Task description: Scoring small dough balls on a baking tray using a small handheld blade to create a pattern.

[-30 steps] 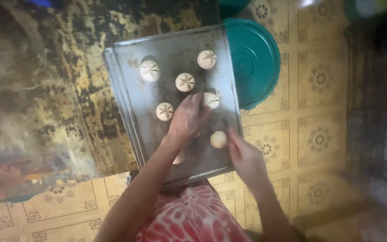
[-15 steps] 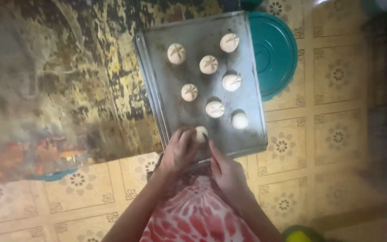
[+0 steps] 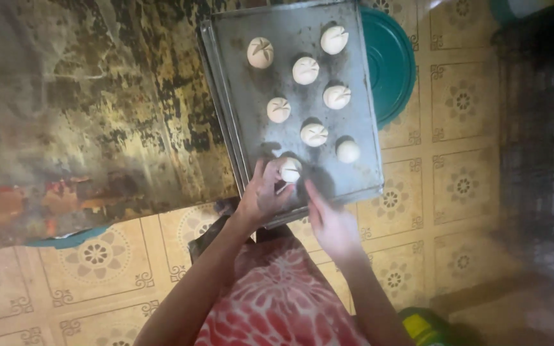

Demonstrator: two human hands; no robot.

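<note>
- Grey metal baking tray (image 3: 238,122) lies over the tiled floor (image 3: 456,192), its left edge against a mottled, worn dark-and-gold surface (image 3: 78,102) and its right edge overlapping a round teal lid (image 3: 392,61).
- My left hand (image 3: 265,195) has its grip closed around a pale dough ball (image 3: 290,170), thumb and fingers curled under and beside it, at the near edge of the tray, close to the near left corner.
- My right hand (image 3: 331,221) sits just beside it at the same near edge, fingers loosely extended toward the ball; its grip is open and holds nothing.
- Six more dough balls sit on the tray, apart from each other: one (image 3: 260,52) near the far left corner, one (image 3: 334,40) near the far right corner, one (image 3: 305,70) between them, one (image 3: 337,97) by the right edge, one (image 3: 279,109) towards the left and one (image 3: 314,134) in the middle, most scored with a star-like cut on top.
- A smoother ball (image 3: 348,151) rests nearest my hands, towards the right edge.
- My lap in red-and-white patterned cloth (image 3: 277,301) shows below the tray.
</note>
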